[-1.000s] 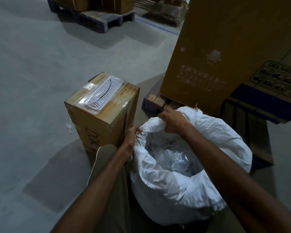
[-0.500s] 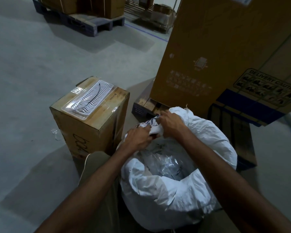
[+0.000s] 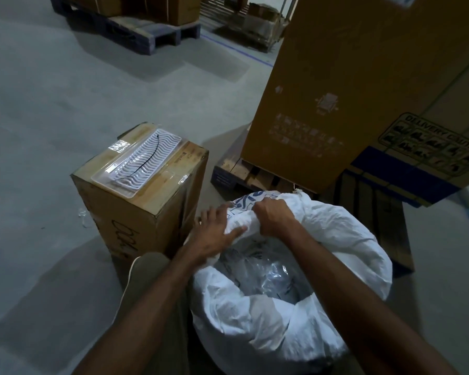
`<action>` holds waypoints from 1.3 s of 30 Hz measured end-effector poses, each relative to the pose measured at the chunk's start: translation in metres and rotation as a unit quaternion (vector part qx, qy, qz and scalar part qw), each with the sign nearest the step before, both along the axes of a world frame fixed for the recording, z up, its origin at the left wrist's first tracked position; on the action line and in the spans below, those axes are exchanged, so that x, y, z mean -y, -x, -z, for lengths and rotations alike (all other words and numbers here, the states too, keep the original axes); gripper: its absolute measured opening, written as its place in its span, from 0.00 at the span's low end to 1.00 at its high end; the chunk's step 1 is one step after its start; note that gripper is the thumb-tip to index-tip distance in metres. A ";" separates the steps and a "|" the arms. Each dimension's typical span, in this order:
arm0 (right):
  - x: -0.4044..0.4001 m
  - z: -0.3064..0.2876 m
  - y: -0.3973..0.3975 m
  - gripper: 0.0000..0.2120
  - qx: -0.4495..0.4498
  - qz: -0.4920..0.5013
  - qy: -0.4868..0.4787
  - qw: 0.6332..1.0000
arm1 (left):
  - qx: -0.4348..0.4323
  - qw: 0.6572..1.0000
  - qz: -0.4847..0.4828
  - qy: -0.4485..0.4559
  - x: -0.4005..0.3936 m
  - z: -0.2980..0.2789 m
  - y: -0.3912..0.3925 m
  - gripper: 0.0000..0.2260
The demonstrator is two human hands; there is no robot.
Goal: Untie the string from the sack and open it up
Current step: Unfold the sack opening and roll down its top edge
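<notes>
Head view: white woven sack (image 3: 295,307) stands on the concrete floor (image 3: 52,117) just in front of the person, mouth already gaping, rim rolled outward. Inside it, crinkled clear plastic (image 3: 260,274). No string seen anywhere; cannot tell if one is still caught in the folds.

Right hand (image 3: 275,216) sits at the far rim of the sack, fingers curled tight round a bunched fold of fabric. Left hand (image 3: 214,234) just beside it, toward the small carton (image 3: 141,196), fingers mostly straight and a little spread, lying flat on the same bunched rim, thumb side hidden. Blue print shows on the fabric between and beyond the two hands.

Small carton stands touching or nearly touching the sack's left side, a ribbed white tray (image 3: 144,161) under clear film on top. Tall carton (image 3: 349,90) on a pallet (image 3: 244,171) stands behind the sack.

Handling, judged: fabric is thin, soft, floppy, light, somewhat slick; holds no shape, rim will slump back if let go. Contents look light. Best hold is a full-fist bunch on the rolled rim, two hands apart on opposite sides, pulling outward and folding down. Plastic liner tears easily, so keep fingers on the woven layer.
</notes>
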State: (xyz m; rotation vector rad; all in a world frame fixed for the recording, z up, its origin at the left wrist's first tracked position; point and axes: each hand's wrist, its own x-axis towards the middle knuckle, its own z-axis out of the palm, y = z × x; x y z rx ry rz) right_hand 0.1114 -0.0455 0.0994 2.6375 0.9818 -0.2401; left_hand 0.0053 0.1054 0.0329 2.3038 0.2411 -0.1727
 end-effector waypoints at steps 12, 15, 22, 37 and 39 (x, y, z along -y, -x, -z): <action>0.011 0.004 -0.031 0.41 -0.037 -0.040 -0.045 0.998 | 0.142 0.982 -0.028 -0.122 0.034 0.016 -0.056 0.14; 0.033 0.018 -0.036 0.52 0.060 -0.064 0.044 0.995 | 0.066 0.997 -0.033 0.004 0.028 0.017 -0.062 0.17; 0.041 0.020 -0.056 0.18 0.015 0.044 -0.029 0.999 | -0.008 0.998 0.010 0.055 0.011 0.006 -0.075 0.16; 0.066 0.011 -0.064 0.46 0.044 -0.005 -0.074 0.996 | 0.011 0.999 0.050 -0.012 0.036 -0.002 -0.116 0.13; 0.079 0.018 -0.059 0.53 0.072 0.040 -0.031 0.996 | -0.072 0.989 0.058 0.112 0.028 -0.011 -0.118 0.13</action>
